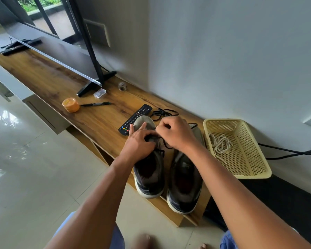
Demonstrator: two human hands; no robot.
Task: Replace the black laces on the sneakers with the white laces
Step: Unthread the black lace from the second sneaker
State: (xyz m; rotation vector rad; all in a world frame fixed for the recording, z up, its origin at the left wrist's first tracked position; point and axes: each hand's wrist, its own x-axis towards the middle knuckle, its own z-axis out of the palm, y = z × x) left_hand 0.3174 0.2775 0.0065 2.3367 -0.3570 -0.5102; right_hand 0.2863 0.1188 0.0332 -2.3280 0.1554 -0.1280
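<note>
Two dark sneakers with white soles stand side by side on the wooden shelf (90,114), heels toward me. My left hand (139,143) holds the front of the left sneaker (149,177), fingers on its toe cap. My right hand (176,134) pinches the black lace (166,144) over that shoe's eyelets. The right sneaker (184,186) lies partly under my right forearm. A loose black lace (162,113) lies coiled behind the shoes. White laces (220,145) lie in the yellow basket (251,168) to the right.
A black remote (133,120) touches the left shoe's toe. Farther left on the shelf lie a pen (95,104), an orange jar (70,105), a small clear box (99,92) and the TV stand foot (95,83). Black cables (293,152) run along the wall at right.
</note>
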